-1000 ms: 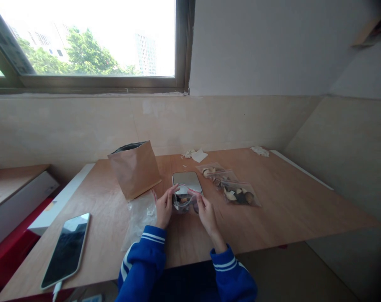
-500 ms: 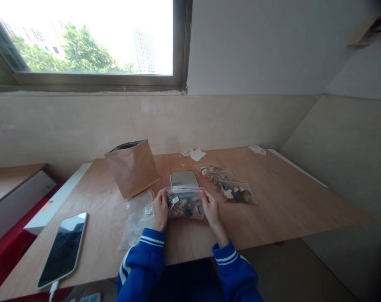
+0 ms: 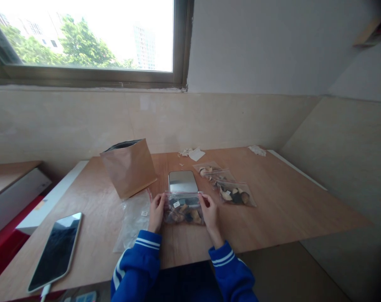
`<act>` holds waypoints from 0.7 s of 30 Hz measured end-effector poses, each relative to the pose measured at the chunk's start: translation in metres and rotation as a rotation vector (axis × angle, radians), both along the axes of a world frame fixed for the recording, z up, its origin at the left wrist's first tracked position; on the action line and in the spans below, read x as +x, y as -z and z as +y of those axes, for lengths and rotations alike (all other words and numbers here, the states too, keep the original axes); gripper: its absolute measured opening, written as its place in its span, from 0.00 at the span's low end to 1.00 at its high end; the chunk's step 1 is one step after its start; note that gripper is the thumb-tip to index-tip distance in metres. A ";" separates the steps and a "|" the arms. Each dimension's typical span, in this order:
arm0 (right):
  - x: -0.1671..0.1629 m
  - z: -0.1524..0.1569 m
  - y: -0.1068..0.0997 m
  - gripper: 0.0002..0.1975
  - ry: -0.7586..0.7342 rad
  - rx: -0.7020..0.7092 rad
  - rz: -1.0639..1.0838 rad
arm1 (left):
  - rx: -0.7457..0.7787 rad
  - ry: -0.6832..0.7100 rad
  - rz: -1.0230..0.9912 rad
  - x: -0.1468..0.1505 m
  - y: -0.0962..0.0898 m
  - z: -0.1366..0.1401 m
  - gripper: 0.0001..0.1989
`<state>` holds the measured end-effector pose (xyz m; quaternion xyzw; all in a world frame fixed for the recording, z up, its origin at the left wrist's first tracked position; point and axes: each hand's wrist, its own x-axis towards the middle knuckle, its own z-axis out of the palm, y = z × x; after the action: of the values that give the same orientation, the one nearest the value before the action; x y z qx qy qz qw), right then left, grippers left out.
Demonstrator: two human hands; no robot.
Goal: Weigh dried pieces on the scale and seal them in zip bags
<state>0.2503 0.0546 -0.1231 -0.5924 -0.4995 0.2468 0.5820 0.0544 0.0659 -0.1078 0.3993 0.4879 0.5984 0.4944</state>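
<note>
Between my hands is a clear zip bag (image 3: 184,212) with brown and dark dried slices and a small white label inside. My left hand (image 3: 157,212) pinches its upper left corner, and my right hand (image 3: 210,214) pinches the upper right corner. Just beyond the bag's top edge lies a flat silver-topped scale (image 3: 182,181). To the right, several similar filled zip bags (image 3: 236,195) overlap in a row. Empty clear bags (image 3: 132,224) lie beside my left hand. Behind them a brown paper pouch (image 3: 130,170) stands with its top open.
A large phone or tablet (image 3: 56,251) with a white cable lies at the left of the wooden table (image 3: 281,201). Crumpled white paper (image 3: 196,154) sits at the back, with another piece (image 3: 257,150) at the far right. The wall and window rise behind.
Both hands have brought the filled zip bag slightly lower and nearer to me, uncovering more of the scale. The view has shifted a little.
</note>
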 end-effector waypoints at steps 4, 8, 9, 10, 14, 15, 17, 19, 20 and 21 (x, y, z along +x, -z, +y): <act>0.001 0.001 0.001 0.22 0.023 0.033 -0.045 | 0.025 0.044 0.018 -0.001 0.001 0.000 0.22; 0.003 0.007 0.003 0.23 0.013 0.066 -0.121 | 0.044 -0.013 0.057 -0.003 0.005 0.003 0.22; 0.003 0.010 0.003 0.23 0.009 0.072 -0.134 | 0.038 -0.021 0.054 -0.004 0.006 0.003 0.22; 0.004 0.013 0.003 0.22 0.004 0.080 -0.146 | 0.030 -0.025 0.048 -0.004 0.007 0.003 0.22; 0.005 0.025 0.004 0.19 -0.056 0.107 -0.159 | -0.003 -0.017 -0.004 -0.004 0.007 0.002 0.23; 0.006 0.027 0.005 0.19 -0.078 0.112 -0.155 | -0.009 -0.018 -0.016 -0.004 0.006 0.002 0.23; 0.006 0.029 0.005 0.19 -0.110 0.121 -0.147 | -0.017 -0.022 -0.036 -0.003 0.005 0.001 0.23; 0.005 0.029 0.005 0.18 -0.122 0.128 -0.140 | -0.023 -0.025 -0.056 -0.003 0.005 0.000 0.23; 0.005 0.028 0.005 0.17 -0.122 0.131 -0.135 | -0.024 -0.026 -0.066 -0.003 0.005 0.000 0.24; 0.005 0.027 0.004 0.17 -0.119 0.133 -0.128 | -0.025 -0.026 -0.073 -0.003 0.005 -0.001 0.23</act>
<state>0.2549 0.0818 -0.1275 -0.5361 -0.5853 0.2091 0.5713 0.0513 0.0654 -0.1129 0.3645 0.4820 0.6129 0.5090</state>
